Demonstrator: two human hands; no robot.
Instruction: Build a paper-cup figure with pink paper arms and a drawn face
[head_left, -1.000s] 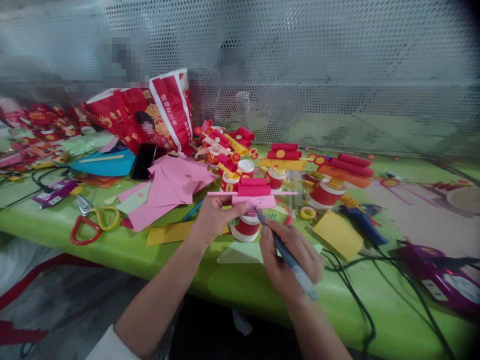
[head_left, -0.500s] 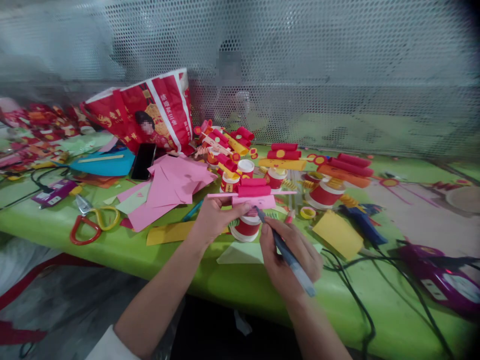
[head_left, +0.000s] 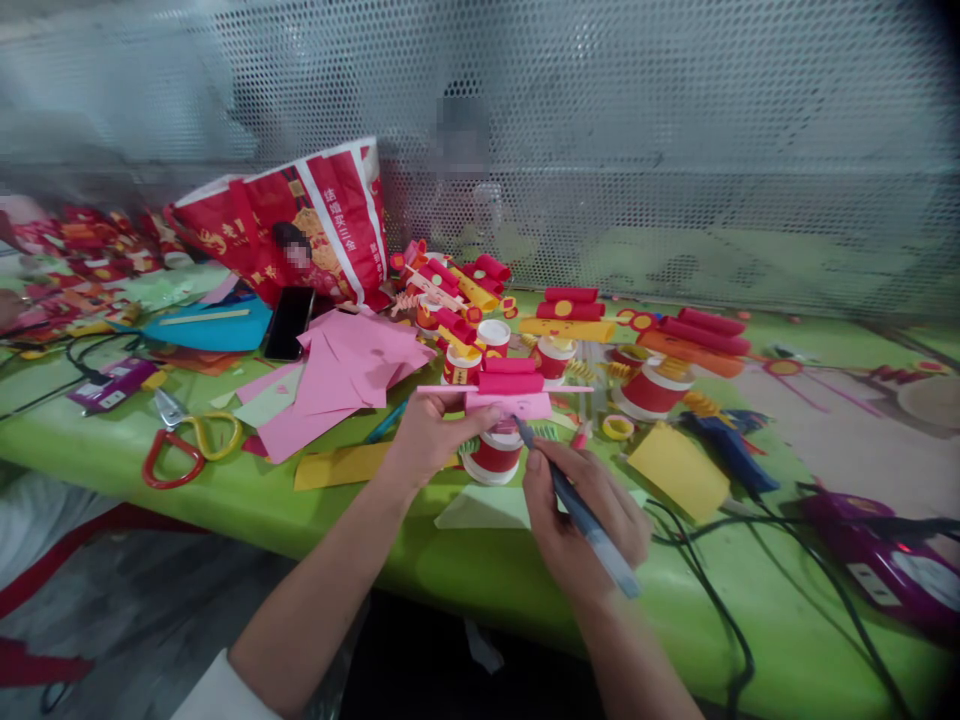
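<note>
In front of me stands a paper figure (head_left: 508, 404), with a pink face, red rolled-paper hat and a red-and-white cup body (head_left: 495, 460). My left hand (head_left: 431, 440) grips the left side of the pink face, thumb in front and fingers hidden behind. My right hand (head_left: 589, 505) is closed around a blue-grey pen (head_left: 589, 520), its tip at the lower part of the pink face. Faint drawn marks show on that face. A pale green paper piece (head_left: 480, 508) lies just below the cup.
Scissors (head_left: 191, 445), pink paper sheets (head_left: 352, 370), a phone (head_left: 289, 322) and a red bag (head_left: 292, 230) are to the left. Several finished-looking figures (head_left: 566, 315) stand behind. Yellow paper (head_left: 679, 470), black cables and a purple device (head_left: 877, 560) lie right. Perforated metal rises at the back.
The pen and my right hand have shifted very slightly right and down. My left hand keeps its hold on the paper figure, and the whole view has moved a touch.
</note>
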